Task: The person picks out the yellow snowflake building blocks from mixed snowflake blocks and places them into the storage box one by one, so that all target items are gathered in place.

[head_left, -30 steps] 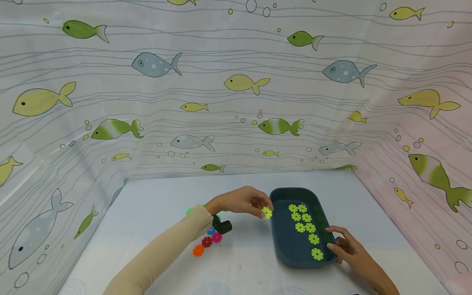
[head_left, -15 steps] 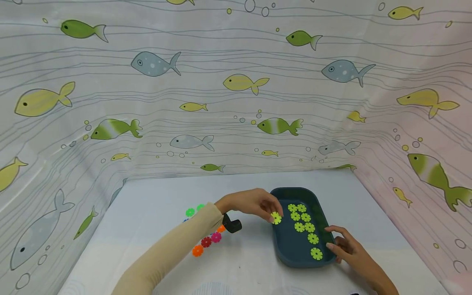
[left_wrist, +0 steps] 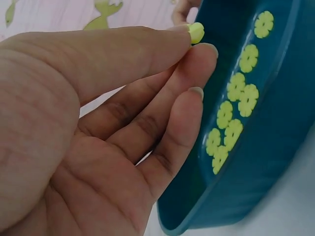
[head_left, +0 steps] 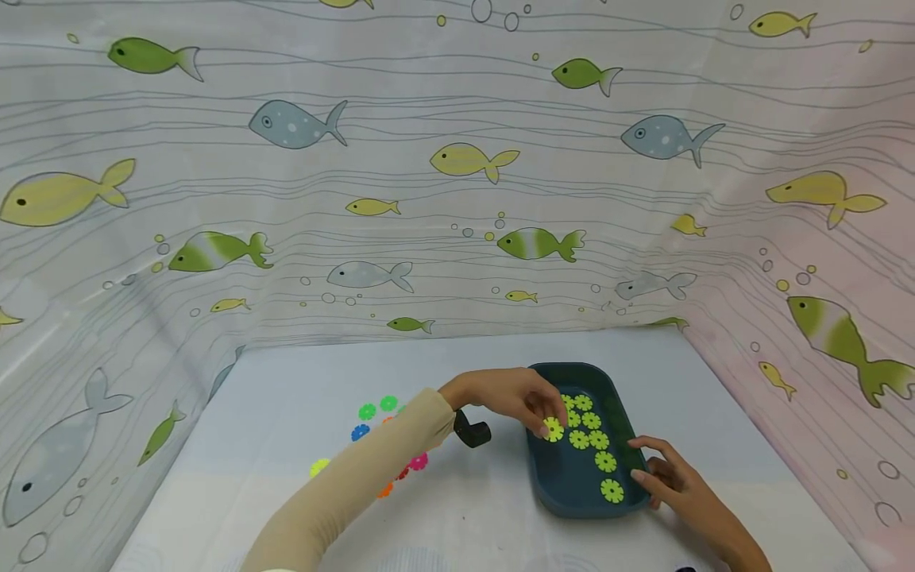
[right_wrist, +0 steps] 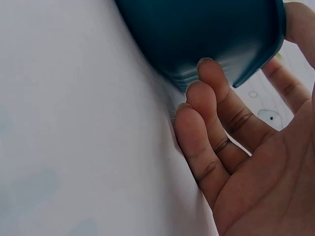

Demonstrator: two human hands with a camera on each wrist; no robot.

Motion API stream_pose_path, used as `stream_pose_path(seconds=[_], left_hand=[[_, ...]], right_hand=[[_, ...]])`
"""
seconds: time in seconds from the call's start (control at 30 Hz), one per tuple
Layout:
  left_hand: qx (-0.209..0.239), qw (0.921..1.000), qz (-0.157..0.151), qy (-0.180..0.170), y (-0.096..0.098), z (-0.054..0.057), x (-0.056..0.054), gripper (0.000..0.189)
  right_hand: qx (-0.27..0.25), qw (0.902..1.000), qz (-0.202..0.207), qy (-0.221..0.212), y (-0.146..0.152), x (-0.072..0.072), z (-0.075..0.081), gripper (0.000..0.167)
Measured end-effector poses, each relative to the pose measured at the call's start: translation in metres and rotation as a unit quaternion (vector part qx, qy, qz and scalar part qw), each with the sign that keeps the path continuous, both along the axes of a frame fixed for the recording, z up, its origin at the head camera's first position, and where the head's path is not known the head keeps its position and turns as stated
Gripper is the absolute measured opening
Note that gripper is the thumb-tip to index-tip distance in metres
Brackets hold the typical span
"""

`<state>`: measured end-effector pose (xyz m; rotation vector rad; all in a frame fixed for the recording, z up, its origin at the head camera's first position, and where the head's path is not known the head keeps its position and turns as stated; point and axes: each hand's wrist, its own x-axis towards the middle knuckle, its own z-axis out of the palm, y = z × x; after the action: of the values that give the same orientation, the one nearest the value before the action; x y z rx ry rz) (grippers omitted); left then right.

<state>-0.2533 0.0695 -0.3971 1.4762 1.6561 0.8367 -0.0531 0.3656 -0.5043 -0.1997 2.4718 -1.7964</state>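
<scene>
My left hand [head_left: 509, 392] pinches a yellow-green flower-shaped disc [head_left: 554, 430] between thumb and fingertips, over the left side of a dark teal tray [head_left: 565, 491]. Several matching discs [head_left: 605, 461] lie flat on the tray's floor, mostly toward its right and far side. In the left wrist view the held disc [left_wrist: 196, 33] shows edge-on at the thumb tip, apart from those below. At the tray's right side, my right hand [head_left: 675, 482] grips the rim with thumb and index finger. Its other fingers [right_wrist: 197, 130] curl by the outer wall in the right wrist view.
Left of the tray, flower discs in green [head_left: 368, 411], blue [head_left: 360, 433], pink [head_left: 418, 461], orange [head_left: 386, 490] and yellow [head_left: 319, 467] lie on the white table, some hidden under the left sleeve [head_left: 372, 469]. A fish-print sheet [head_left: 457, 214] rises behind and at both sides.
My left hand has moved right with the pinched yellow-green disc, from beside the tray's left rim to above its inside. The right hand stays at the rim.
</scene>
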Motion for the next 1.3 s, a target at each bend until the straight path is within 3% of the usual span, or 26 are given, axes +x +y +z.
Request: stream_pose_path(seconds=[0.5, 0.8, 1.07, 1.3], left_hand=[[-0.059, 0.9958, -0.054, -0.044, 0.035, -0.010, -0.001, 0.027], [-0.068, 0.9952, -0.057, -0.041, 0.057, -0.017, -0.005, 0.026], [-0.086, 0.9930, -0.068, -0.044, 0.075, -0.027, -0.002, 0.027], [-0.124, 0.9906, -0.046, -0.037, 0.086, -0.034, 0.002, 0.031]], right_hand=[[-0.002, 1.0000, -0.004, 0.005, -0.003, 0.000, 0.004, 0.049], [0.000, 0.9999, -0.012, -0.010, -0.003, 0.000, 0.003, 0.049], [-0.006, 0.9999, 0.012, 0.006, -0.001, -0.001, 0.002, 0.049], [0.000, 0.9999, 0.013, 0.000, 0.000, -0.001, 0.001, 0.049]])
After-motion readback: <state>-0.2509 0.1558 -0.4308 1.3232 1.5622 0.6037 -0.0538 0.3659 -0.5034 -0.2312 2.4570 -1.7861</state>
